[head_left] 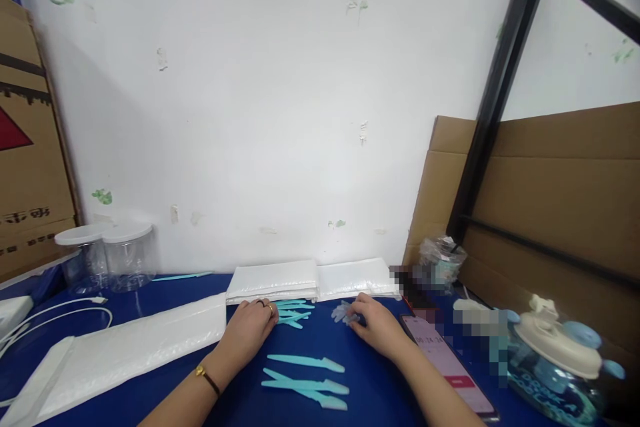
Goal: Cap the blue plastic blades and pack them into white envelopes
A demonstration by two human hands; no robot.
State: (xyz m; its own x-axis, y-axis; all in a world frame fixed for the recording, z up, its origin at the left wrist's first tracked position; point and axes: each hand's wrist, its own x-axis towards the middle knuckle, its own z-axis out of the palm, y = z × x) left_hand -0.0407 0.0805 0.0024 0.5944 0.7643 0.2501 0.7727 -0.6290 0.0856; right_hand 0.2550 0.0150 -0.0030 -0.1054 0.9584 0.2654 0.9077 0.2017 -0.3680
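Observation:
My left hand (253, 325) is closed at the left end of a loose pile of turquoise eyebrow razors (295, 312), fingers curled on a handle; its fingertips are partly hidden. My right hand (377, 327) reaches a small heap of translucent plastic blade caps (341, 311), with fingers and thumb bent together around one at the heap's edge. Between my forearms, nearer to me, three more razors (306, 363) lie on the blue table surface (373, 387). Two of those cross each other, and their heads point right.
Behind my hands lie two stacks of white bubble mailers (273, 279), and a long mailer (145, 347) stretches left. Clear jars (129, 259) and a white cable (75, 303) are at left. A phone (450, 363) and a teal-and-cream bottle (555, 360) stand at right.

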